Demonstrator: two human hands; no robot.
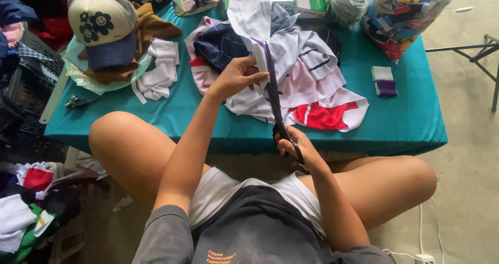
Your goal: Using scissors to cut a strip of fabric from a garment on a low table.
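Scissors (pixel 274 95) are pointing up and away from the person, their dark blades lying against a white strip of cloth (pixel 251 14) that is rising toward the top edge of the view. The right hand (pixel 299 148) is closing around the scissor handles just in front of the near edge of the table (pixel 405 123), fingers curled through the loops. The left hand (pixel 235 76) is pinching the lower end of the white strip, thumb and fingers folded shut on it, just left of the blades and touching them or nearly so. The strip is sitting between the two hands, above the right one and directly at the left one's fingertips.

Under the left hand a pile of clothes (pixel 306 87) in white, pink, navy and red is spreading over the teal table cover. Left of it, a heap of cut white strips (pixel 158 71) is lying beside a cap (pixel 104 27) with a flower print, which is resting on brown fabric. A small folded piece in white and purple (pixel 383 80) is sitting apart on the right side of the table, and a clear bag of striped fabric (pixel 403 11) is standing at the far right corner. The person is sitting cross-legged, knees spreading to either side below the table edge.
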